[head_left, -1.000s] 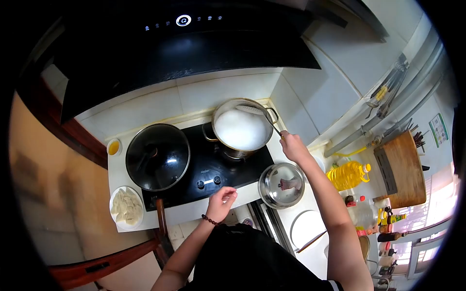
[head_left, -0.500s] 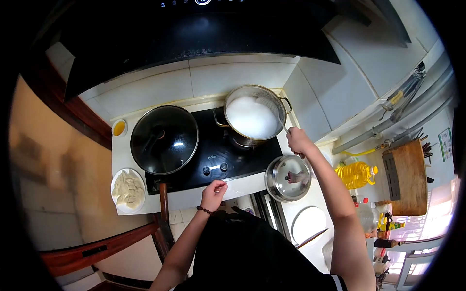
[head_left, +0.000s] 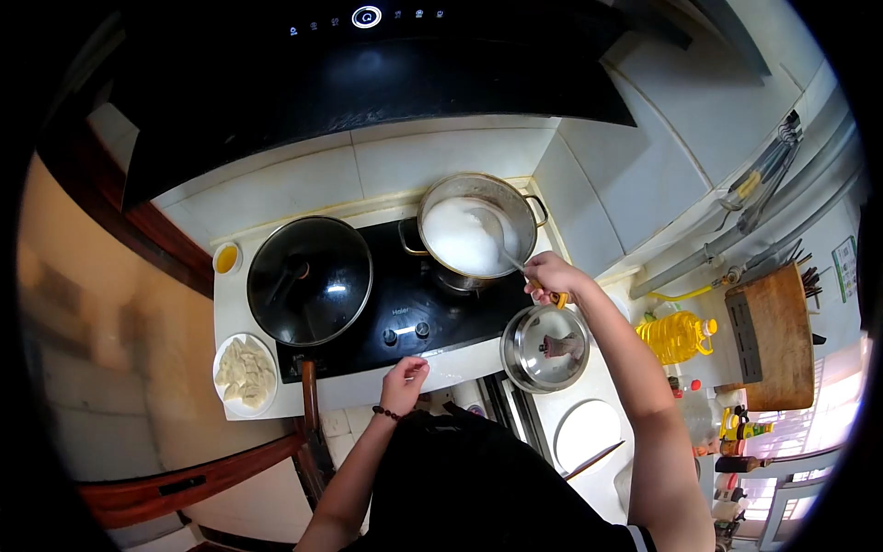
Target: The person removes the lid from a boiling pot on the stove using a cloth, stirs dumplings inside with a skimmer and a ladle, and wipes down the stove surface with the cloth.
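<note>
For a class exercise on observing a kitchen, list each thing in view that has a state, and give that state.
Pot: uncovered, white foam inside
Ladle: dipped into the pot
Right hand: closed on the ladle
Left hand: fingers curled, nothing visible in it
Dark lid: covering the pan
Shiny lid: on the counter
Dumplings: on a plate
Hood display: lit

Oil bottle (head_left: 676,338) yellow, hob (head_left: 418,317) blk, foam (head_left: 464,236) white, chopping bd (head_left: 777,340) brn.
</note>
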A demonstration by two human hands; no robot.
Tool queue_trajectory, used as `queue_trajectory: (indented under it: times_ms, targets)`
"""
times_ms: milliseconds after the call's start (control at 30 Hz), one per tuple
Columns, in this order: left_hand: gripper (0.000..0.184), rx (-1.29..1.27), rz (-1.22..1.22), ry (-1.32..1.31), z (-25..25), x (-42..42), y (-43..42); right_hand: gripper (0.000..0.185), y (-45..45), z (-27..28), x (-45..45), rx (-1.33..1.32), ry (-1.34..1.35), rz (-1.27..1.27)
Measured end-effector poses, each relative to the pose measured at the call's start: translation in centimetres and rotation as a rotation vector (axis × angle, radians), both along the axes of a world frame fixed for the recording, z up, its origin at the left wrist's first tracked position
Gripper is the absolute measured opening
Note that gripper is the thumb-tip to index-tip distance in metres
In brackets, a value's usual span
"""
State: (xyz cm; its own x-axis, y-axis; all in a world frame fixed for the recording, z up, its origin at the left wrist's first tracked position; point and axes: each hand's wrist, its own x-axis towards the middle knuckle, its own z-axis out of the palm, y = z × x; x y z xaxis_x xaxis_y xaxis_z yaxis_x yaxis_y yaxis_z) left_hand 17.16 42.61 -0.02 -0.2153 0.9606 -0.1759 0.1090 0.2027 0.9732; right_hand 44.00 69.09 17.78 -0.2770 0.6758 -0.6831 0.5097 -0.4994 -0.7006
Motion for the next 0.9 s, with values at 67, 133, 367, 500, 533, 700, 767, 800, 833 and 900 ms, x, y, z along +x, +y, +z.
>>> queue_trajectory:
  times_ms: [67,133,367,500,533,700,767,800,833,900]
  targets:
    - [0.021,0.005,-0.003,-0.006,0.1,0.3,0.0,0.011,0.0,-0.1,0.2,-0.042,0.069,-0.009]
    - [0.019,-0.009,0.007,-0.011,0.3,0.5,0.1,0.011,0.0,0.0,0.4,-0.060,0.088,-0.020]
    - [0.021,-0.007,-0.022,0.024,-0.4,1.0,0.6,0.014,0.4,0.7,1.7,-0.071,0.150,-0.020]
    - [0.022,-0.026,-0.026,0.031,-0.6,1.3,0.7,0.015,0.2,1.5,2.3,-0.076,0.155,-0.016]
    - [0.022,-0.030,-0.025,0.030,-0.6,1.3,0.7,0.017,0.1,1.9,2.3,-0.042,0.125,-0.020]
    - [0.019,-0.026,-0.006,-0.004,-0.8,1.6,0.9,0.024,0.2,3.2,3.6,0.120,0.008,0.057]
    - [0.019,-0.022,-0.004,-0.015,-1.0,1.5,0.8,0.027,0.4,4.0,4.2,0.200,-0.017,0.075]
    - [0.020,-0.033,-0.012,-0.002,-1.0,1.5,0.8,0.028,0.2,4.6,4.3,0.251,-0.033,0.059]
    - [0.022,-0.043,-0.019,0.011,-1.0,1.5,0.8,0.028,0.0,5.2,4.5,0.249,-0.032,0.059]
    - [0.022,-0.045,-0.018,0.006,-1.2,1.5,0.8,0.029,-0.4,5.9,4.7,0.377,-0.078,0.065]
